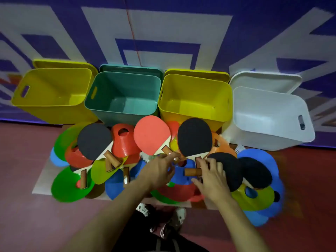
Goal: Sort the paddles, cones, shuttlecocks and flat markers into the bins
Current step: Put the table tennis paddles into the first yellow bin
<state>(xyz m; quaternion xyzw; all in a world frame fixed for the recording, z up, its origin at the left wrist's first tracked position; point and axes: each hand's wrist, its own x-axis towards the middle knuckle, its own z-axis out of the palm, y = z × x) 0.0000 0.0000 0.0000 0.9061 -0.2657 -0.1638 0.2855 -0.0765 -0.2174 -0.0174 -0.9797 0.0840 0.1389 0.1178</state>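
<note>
A reddish floor meets a purple-and-white patterned wall, and along that wall, beyond both hands, stand four open bins: a yellow bin [52,91] far off to the left, a teal bin [123,95] ahead of the left hand, a second yellow bin [196,97] ahead of the right hand, and a white bin [269,113] off to the right; all four look empty. The left hand [158,171] has its fingertips pinched on the handle of a red paddle [151,135], whose blade stands up beyond it. The right hand [212,177] curls over the handle of a black paddle [194,137]; its grip looks closed, though the thumb is hidden. Just right of that hand lie two more black paddles [241,171], overlapping. To the left of the left hand a red cone [123,140] sits among green, blue and yellow flat markers [67,184] and another dark paddle [93,140]. A shuttlecock [239,149] peeks out beyond the right hand, near the white bin. The pile is tangled, so lifting two paddles at once could drag a cone or marker along or scatter the heap. The left pinch looks light, and the blade might swing and slip.
</note>
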